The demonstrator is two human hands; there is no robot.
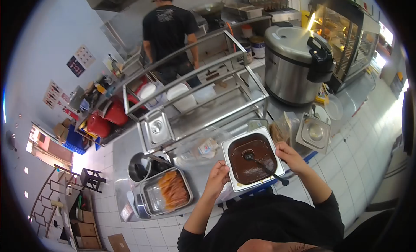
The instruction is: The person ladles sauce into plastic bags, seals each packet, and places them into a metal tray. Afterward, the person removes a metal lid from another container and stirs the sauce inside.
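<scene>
Between my hands is a square steel food pan (228, 153) filled with dark brown sauce (242, 167). A black ladle (269, 172) lies in the sauce, its handle reaching over the near right rim. My left hand (218, 177) grips the pan's left edge, fingers closed on the rim. On the opposite side, my right hand (289, 158) holds the right edge the same way. The pan is held close in front of my body, over the front edge of the steel counter (200, 170). Left of my left hand sits a steel tray (148, 195) with orange-brown sliced food (174, 189).
A steel pot (139, 166) stands behind the tray. Small steel pans (313, 131) are at the right, below a large rice cooker (291, 65). A steel rack (203, 117) borders the counter's far side. Beyond it a person in black (169, 33) stands facing away.
</scene>
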